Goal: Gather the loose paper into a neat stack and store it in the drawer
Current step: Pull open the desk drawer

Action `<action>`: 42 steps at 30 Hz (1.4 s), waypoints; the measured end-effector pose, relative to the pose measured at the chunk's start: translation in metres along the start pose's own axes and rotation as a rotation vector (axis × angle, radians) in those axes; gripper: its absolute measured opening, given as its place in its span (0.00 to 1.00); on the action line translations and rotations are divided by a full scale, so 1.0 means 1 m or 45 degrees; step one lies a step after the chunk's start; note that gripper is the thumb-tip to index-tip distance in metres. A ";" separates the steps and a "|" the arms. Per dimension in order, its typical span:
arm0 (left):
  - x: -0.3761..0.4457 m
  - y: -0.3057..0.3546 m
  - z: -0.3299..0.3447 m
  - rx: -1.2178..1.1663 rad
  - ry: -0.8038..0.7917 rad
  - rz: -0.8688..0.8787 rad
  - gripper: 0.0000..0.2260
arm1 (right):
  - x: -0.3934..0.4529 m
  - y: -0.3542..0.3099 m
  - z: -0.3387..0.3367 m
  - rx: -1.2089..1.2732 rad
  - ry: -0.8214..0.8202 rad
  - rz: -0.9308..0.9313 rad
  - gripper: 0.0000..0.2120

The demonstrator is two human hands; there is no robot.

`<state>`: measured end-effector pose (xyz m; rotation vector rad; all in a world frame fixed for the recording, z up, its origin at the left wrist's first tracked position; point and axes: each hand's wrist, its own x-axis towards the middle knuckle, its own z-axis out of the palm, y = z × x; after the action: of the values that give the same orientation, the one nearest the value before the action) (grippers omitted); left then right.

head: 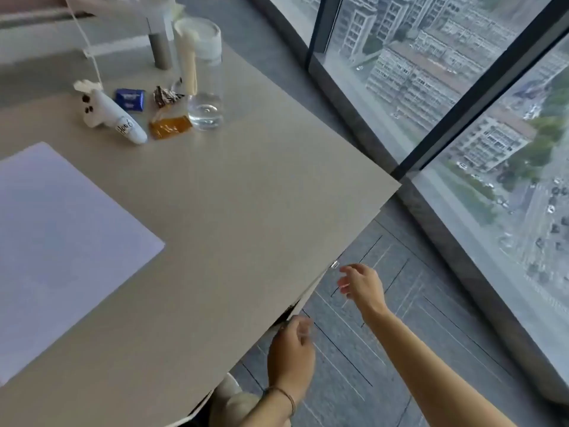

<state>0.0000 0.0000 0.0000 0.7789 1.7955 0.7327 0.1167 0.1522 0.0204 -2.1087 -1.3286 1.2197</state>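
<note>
A stack of white paper (61,248) lies flat on the left part of the beige desk (246,211). Under the desk's right edge the drawer front (311,292) shows as a thin tilted panel with a small metal fitting at its top. My left hand (291,352) is at the lower end of that panel, fingers curled against its edge. My right hand (363,286) hovers just right of the panel near the metal fitting, fingers spread and empty. The drawer's inside is hidden by the desk top.
At the desk's far side stand a clear water bottle (204,78), a white plush toy (107,114), a blue packet (130,100), an amber packet (171,126) and a crumpled wrapper (166,96). Grey carpet (385,349) and a floor-to-ceiling window (462,103) lie to the right.
</note>
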 end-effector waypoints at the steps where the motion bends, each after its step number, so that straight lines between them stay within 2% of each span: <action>1: 0.011 -0.005 0.006 -0.090 -0.013 0.002 0.11 | 0.007 0.006 0.006 0.024 -0.016 -0.022 0.10; 5: 0.043 -0.010 0.026 -0.372 -0.142 0.023 0.14 | 0.030 0.027 0.026 0.063 -0.076 -0.057 0.10; 9: 0.066 -0.005 0.046 -0.581 -0.067 0.034 0.12 | 0.040 0.041 0.037 0.225 -0.117 -0.198 0.12; 12: 0.068 0.002 0.057 -0.661 -0.018 0.040 0.12 | 0.048 0.044 0.042 0.325 -0.118 -0.299 0.09; 13: 0.063 0.001 0.060 -0.545 0.063 0.133 0.12 | 0.050 0.045 0.042 0.361 -0.127 -0.333 0.09; 16: 0.051 -0.002 0.062 0.118 0.407 0.467 0.13 | 0.053 0.047 0.044 0.487 -0.149 -0.354 0.10; 18: 0.036 0.000 0.067 0.376 0.569 0.736 0.16 | 0.049 0.056 0.038 0.553 -0.160 -0.328 0.12; 22: 0.014 0.013 0.074 0.802 0.730 1.176 0.16 | 0.044 0.080 0.014 0.607 -0.239 -0.304 0.09; 24: 0.007 0.022 0.083 0.921 0.771 1.137 0.15 | 0.038 0.092 -0.002 0.611 -0.269 -0.308 0.09; 26: 0.003 0.034 0.091 0.911 0.748 0.938 0.17 | 0.032 0.107 -0.019 0.595 -0.267 -0.315 0.11; 29: 0.001 0.046 0.102 0.739 0.513 0.674 0.17 | 0.025 0.133 -0.045 0.544 -0.242 -0.322 0.12; 32: -0.011 0.054 0.123 0.831 0.403 0.723 0.11 | 0.021 0.161 -0.071 0.496 -0.186 -0.348 0.13; 36: -0.028 0.052 0.158 0.839 0.310 0.807 0.08 | 0.011 0.198 -0.102 0.297 -0.039 -0.459 0.15; 40: -0.042 0.047 0.190 0.836 0.261 0.833 0.08 | -0.002 0.226 -0.127 0.108 0.068 -0.515 0.13; 42: -0.049 0.047 0.199 0.815 0.261 0.835 0.10 | -0.008 0.233 -0.141 -0.029 0.215 -0.583 0.16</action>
<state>0.2102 0.0154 0.0018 1.8298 1.9898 0.6547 0.3578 0.0501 -0.0554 -1.7379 -1.6300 0.8215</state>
